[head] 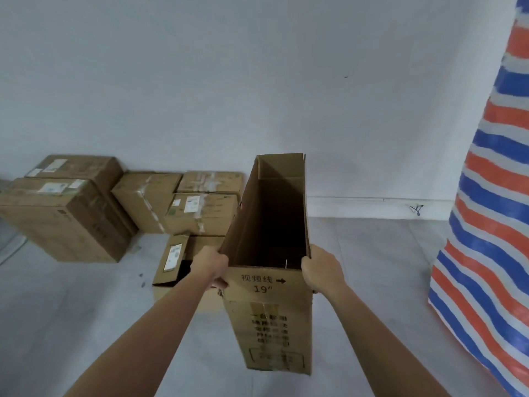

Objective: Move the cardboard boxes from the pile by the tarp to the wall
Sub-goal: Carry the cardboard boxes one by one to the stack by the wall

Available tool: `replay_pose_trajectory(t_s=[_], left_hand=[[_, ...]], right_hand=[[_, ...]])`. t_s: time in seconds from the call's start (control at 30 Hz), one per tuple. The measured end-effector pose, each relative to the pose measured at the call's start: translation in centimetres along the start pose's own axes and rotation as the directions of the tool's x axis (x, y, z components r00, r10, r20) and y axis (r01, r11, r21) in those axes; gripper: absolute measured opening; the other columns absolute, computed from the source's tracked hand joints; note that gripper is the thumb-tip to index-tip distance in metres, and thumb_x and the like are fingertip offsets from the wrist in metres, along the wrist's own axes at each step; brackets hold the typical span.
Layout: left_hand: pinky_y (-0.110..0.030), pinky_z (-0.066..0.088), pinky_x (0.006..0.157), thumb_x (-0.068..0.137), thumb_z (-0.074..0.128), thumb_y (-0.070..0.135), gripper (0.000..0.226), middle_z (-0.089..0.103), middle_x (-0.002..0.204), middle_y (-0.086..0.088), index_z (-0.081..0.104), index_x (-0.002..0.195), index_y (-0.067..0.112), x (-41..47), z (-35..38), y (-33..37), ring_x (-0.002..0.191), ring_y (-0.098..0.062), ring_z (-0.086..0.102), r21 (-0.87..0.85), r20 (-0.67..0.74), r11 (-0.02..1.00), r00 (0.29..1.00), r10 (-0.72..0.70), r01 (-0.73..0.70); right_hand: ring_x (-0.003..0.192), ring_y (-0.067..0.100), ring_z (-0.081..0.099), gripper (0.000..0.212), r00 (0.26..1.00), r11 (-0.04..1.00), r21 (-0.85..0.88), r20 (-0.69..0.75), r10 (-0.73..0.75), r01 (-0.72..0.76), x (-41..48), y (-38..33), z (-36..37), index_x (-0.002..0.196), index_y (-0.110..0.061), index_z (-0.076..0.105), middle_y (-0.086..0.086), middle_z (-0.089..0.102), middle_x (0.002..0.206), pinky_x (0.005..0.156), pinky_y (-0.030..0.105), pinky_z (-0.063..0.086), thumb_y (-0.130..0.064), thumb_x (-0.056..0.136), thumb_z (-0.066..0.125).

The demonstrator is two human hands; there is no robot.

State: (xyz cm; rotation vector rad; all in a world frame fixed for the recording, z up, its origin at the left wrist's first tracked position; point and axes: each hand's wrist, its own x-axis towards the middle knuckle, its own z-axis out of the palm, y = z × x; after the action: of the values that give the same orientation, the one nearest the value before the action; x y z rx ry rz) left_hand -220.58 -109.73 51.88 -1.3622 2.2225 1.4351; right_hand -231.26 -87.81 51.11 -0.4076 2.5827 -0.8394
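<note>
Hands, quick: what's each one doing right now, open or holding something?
Left hand: grips the left side of the tall open cardboard box.
Right hand: grips the same box's right side.

the tall, narrow brown cardboard box (269,325) is tan outside with black printed characters and an arrow, and shadowed dark brown inside. the stacked brown cardboard boxes (71,219) carry white labels (191,204) and pale strips of tape (148,202). the striped woven plastic tarp (492,196) runs in orange-red, blue and white bands beside a pale grey-white wall (229,81) and a light grey floor (372,267).
</note>
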Motion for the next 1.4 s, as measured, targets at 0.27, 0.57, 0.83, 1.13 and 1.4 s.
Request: replay_pose_trajectory(t_s=[0.27,0.57,0.83,1.13,1.4], left_hand=[[-0.046,0.063,0.065,0.101,0.045,0.013,0.025,0.068,0.091,-0.008,0.059,0.122,0.015,15.4,0.6,1.2,0.072,-0.029,0.071,-0.149,-0.051,0.987,0.997,0.049,-0.056],[-0.051,0.060,0.075,0.102,0.049,0.018,0.015,0.062,0.082,-0.002,0.063,0.107,0.018,31.8,5.6,-1.9,0.080,-0.029,0.066,-0.112,-0.102,0.993,0.993,-0.056,0.045],[-0.052,0.061,0.073,0.103,0.052,0.024,0.011,0.066,0.081,-0.001,0.063,0.100,0.023,41.7,12.2,-6.1,0.076,-0.032,0.071,-0.233,-0.107,0.956,0.973,-0.206,0.177],[-0.050,0.046,0.107,0.100,0.051,0.031,0.044,0.057,0.131,0.003,0.042,0.143,0.033,47.4,17.6,-11.3,0.122,-0.025,0.057,-0.362,0.108,0.881,0.952,-0.286,0.305],[-0.034,0.049,0.085,0.106,0.042,0.030,0.035,0.064,0.119,0.000,0.055,0.135,0.015,46.1,15.1,-6.0,0.099,-0.016,0.059,0.088,-0.134,0.990,0.986,-0.101,0.113]], right_hand=[[0.078,0.009,0.057,0.027,0.999,0.999,-0.022,-0.033,0.044,-0.044,14.5,-1.6,6.2,0.128,-0.019,0.053,-0.004,0.062,0.094,0.067,0.022,0.047,-0.021,0.106,0.038],[0.075,0.013,0.063,0.046,0.989,0.988,-0.044,-0.009,0.149,-0.150,27.1,2.5,16.4,0.153,-0.020,0.035,-0.003,0.064,0.091,0.076,0.037,0.057,-0.024,0.107,0.037],[0.067,0.007,0.056,0.050,0.988,0.989,-0.004,0.039,0.147,-0.147,35.8,8.2,22.5,0.156,-0.016,0.029,-0.007,0.058,0.075,0.064,0.022,0.044,-0.027,0.108,0.037],[0.151,0.022,0.024,0.070,0.927,0.935,0.167,0.268,0.263,-0.313,40.9,12.6,29.0,0.161,-0.027,-0.003,-0.002,0.015,0.167,0.120,0.034,0.023,-0.023,0.107,0.043],[0.144,0.019,0.037,0.059,0.974,0.986,0.073,0.177,0.138,-0.153,40.6,10.7,25.5,0.159,-0.024,0.018,0.000,0.032,0.160,0.113,0.035,0.034,-0.037,0.106,0.042]])
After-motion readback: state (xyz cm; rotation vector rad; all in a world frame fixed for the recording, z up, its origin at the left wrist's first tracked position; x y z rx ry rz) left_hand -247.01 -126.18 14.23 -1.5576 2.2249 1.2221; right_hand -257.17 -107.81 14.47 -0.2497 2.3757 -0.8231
